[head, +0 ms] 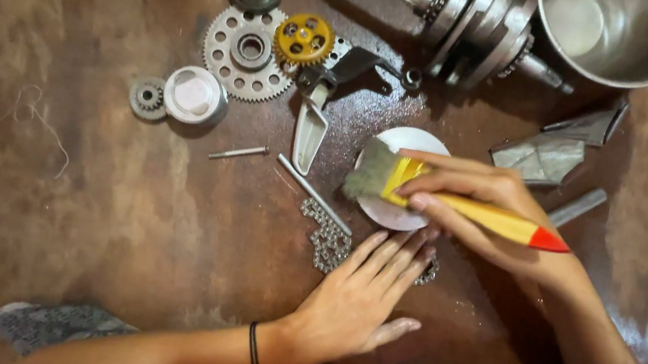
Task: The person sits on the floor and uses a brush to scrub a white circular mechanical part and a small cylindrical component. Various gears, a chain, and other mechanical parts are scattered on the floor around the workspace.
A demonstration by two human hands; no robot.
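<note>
Your right hand grips the yellow-handled brush, bristles on the round white part; your left hand lies flat, fingers extended, steadying the chain. Cleaning appears underway; gears wait.

Glossy steel bowl, matt metal gears, rusty rough floor

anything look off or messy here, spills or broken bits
Nothing looks broken. The dark wet-looking patch on the brown surface spreads around the gears and the white disc that the right hand is brushing with a paintbrush. The left hand lies flat on a loosely bunched chain.
</note>
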